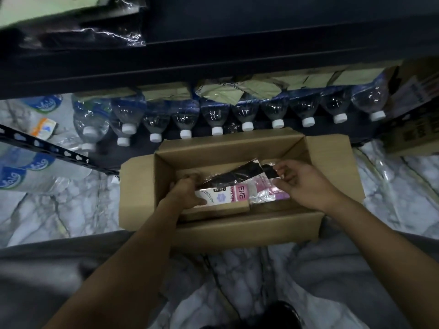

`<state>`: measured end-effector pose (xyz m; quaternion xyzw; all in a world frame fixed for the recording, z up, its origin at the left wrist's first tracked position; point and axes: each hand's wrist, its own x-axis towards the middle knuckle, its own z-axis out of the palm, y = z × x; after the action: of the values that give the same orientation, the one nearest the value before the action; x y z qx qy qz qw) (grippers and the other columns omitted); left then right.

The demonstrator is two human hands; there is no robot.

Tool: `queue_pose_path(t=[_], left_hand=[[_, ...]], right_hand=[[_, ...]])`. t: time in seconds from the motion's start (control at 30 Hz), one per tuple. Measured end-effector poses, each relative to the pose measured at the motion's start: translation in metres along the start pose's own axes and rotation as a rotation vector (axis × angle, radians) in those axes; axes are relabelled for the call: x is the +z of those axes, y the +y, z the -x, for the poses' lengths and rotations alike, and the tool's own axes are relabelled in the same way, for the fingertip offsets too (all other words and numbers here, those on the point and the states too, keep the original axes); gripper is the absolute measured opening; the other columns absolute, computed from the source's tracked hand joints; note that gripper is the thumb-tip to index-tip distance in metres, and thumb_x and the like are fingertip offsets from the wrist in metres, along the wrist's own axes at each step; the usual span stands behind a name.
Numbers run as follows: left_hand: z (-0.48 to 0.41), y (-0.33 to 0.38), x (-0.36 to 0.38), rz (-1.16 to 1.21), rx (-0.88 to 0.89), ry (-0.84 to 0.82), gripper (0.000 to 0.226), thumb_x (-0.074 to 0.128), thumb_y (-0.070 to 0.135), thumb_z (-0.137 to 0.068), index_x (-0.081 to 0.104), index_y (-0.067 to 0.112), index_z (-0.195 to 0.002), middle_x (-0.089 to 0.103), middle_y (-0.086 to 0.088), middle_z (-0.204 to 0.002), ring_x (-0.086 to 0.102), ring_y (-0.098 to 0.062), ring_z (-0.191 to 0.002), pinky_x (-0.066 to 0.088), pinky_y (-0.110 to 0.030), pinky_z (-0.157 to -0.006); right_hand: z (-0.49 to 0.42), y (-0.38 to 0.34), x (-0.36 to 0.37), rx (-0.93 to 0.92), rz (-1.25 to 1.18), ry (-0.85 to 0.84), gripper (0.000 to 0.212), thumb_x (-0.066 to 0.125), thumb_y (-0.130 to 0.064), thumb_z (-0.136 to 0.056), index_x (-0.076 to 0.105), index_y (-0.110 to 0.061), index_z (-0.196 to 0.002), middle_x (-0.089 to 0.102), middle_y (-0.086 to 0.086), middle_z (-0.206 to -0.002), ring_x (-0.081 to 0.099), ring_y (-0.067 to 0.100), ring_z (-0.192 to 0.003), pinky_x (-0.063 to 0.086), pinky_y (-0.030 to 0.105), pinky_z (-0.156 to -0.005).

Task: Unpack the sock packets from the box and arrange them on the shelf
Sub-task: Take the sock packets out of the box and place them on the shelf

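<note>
While the box point(237, 230) sits open on the floor point(59, 210), I see my left hand point(187, 193) inside it, fingers curled round a sock packet point(228, 197); my right hand point(306, 184) pinches its plastic edge.

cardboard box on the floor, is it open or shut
Open. The cardboard box has its flaps folded outward, so the inside shows: sock packets lie in it, and the left hand and right hand grip them.

Grey-veined white marble floor point(59, 210), dark metal shelf point(213, 67) above shrink-wrapped water bottles point(247, 112), dim light.
</note>
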<state>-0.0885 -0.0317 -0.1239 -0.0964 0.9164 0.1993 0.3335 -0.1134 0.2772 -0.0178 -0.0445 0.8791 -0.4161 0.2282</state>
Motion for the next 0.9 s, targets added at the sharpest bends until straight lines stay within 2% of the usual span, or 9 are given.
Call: queue_pose_path(t=[0.13, 0.23, 0.3, 0.4, 0.5, 0.63, 0.7, 0.8, 0.9], left_hand=[[0.011, 0.008, -0.003, -0.083, 0.038, -0.030, 0.038, 0.081, 0.035, -0.073, 0.066, 0.027, -0.107, 0.068, 0.005, -0.114, 0.056, -0.017, -0.116, 0.025, -0.035, -0.101], [0.019, 0.015, -0.005, -0.072, 0.056, -0.062, 0.034, 0.080, 0.032, -0.076, 0.069, 0.024, -0.107, 0.068, 0.002, -0.115, 0.058, -0.017, -0.111, 0.032, -0.030, -0.096], [0.024, 0.018, -0.013, 0.005, 0.084, -0.067, 0.035, 0.080, 0.024, -0.078, 0.070, 0.015, -0.110, 0.067, -0.004, -0.117, 0.060, -0.018, -0.101, 0.042, -0.022, -0.083], [0.039, 0.024, -0.038, 0.089, 0.135, -0.027, 0.037, 0.078, 0.016, -0.080, 0.069, 0.005, -0.114, 0.067, -0.007, -0.116, 0.061, -0.019, -0.101, 0.041, -0.017, -0.072], [0.059, 0.031, -0.068, 0.114, 0.185, 0.036, 0.031, 0.077, 0.017, -0.081, 0.070, 0.008, -0.109, 0.069, -0.004, -0.107, 0.061, -0.014, -0.097, 0.039, -0.020, -0.077], [0.103, 0.038, -0.109, 0.116, 0.236, 0.126, 0.008, 0.073, 0.019, -0.085, 0.067, 0.014, -0.088, 0.067, 0.000, -0.085, 0.058, -0.013, -0.075, 0.039, -0.019, -0.059], [0.122, 0.034, -0.124, 0.130, 0.218, 0.178, 0.014, 0.072, 0.020, -0.086, 0.062, 0.017, -0.077, 0.064, 0.000, -0.073, 0.061, -0.019, -0.069, 0.048, -0.022, -0.060], [0.156, 0.026, -0.143, 0.254, 0.179, 0.239, 0.014, 0.073, 0.022, -0.086, 0.064, 0.010, -0.088, 0.071, -0.014, -0.081, 0.070, -0.035, -0.076, 0.058, -0.048, -0.071], [0.187, 0.019, -0.153, 0.433, 0.165, 0.296, 0.013, 0.072, 0.018, -0.087, 0.065, 0.007, -0.090, 0.072, -0.011, -0.071, 0.070, -0.032, -0.065, 0.058, -0.046, -0.060]], right_hand=[[0.001, -0.010, -0.002, -0.001, -0.007, -0.002, 0.024, 0.069, -0.017, -0.083, 0.058, -0.028, -0.102, 0.061, -0.007, -0.091, 0.060, 0.014, -0.083, 0.050, 0.026, -0.078], [0.001, -0.018, -0.005, -0.005, -0.001, -0.012, 0.020, 0.068, -0.019, -0.084, 0.058, -0.029, -0.098, 0.062, -0.009, -0.087, 0.062, 0.014, -0.083, 0.051, 0.028, -0.077], [0.001, -0.023, -0.010, -0.001, 0.018, -0.019, 0.016, 0.067, -0.021, -0.085, 0.059, -0.028, -0.097, 0.063, -0.010, -0.086, 0.062, 0.015, -0.084, 0.050, 0.028, -0.077], [0.003, -0.033, -0.015, 0.001, 0.040, -0.038, 0.014, 0.066, -0.023, -0.086, 0.060, -0.029, -0.097, 0.061, -0.014, -0.087, 0.063, 0.012, -0.086, 0.049, 0.026, -0.077], [0.008, -0.041, -0.019, -0.015, 0.029, -0.037, 0.012, 0.066, -0.020, -0.086, 0.062, -0.026, -0.096, 0.064, -0.011, -0.088, 0.064, 0.014, -0.087, 0.052, 0.031, -0.082], [0.019, -0.052, -0.030, -0.048, 0.033, -0.022, 0.011, 0.066, -0.016, -0.086, 0.063, -0.020, -0.096, 0.064, -0.006, -0.088, 0.062, 0.013, -0.086, 0.051, 0.030, -0.086], [0.022, -0.054, -0.034, -0.041, 0.039, -0.018, 0.011, 0.067, -0.016, -0.086, 0.063, -0.020, -0.095, 0.065, -0.004, -0.088, 0.062, 0.013, -0.085, 0.051, 0.031, -0.086], [0.031, -0.061, -0.039, -0.037, 0.033, 0.002, 0.011, 0.067, -0.016, -0.086, 0.061, -0.024, -0.090, 0.065, -0.003, -0.087, 0.064, 0.015, -0.086, 0.051, 0.029, -0.081], [0.042, -0.067, -0.043, -0.052, 0.057, 0.016, 0.009, 0.066, -0.017, -0.087, 0.063, -0.022, -0.094, 0.065, -0.004, -0.089, 0.064, 0.014, -0.087, 0.048, 0.023, -0.074]])
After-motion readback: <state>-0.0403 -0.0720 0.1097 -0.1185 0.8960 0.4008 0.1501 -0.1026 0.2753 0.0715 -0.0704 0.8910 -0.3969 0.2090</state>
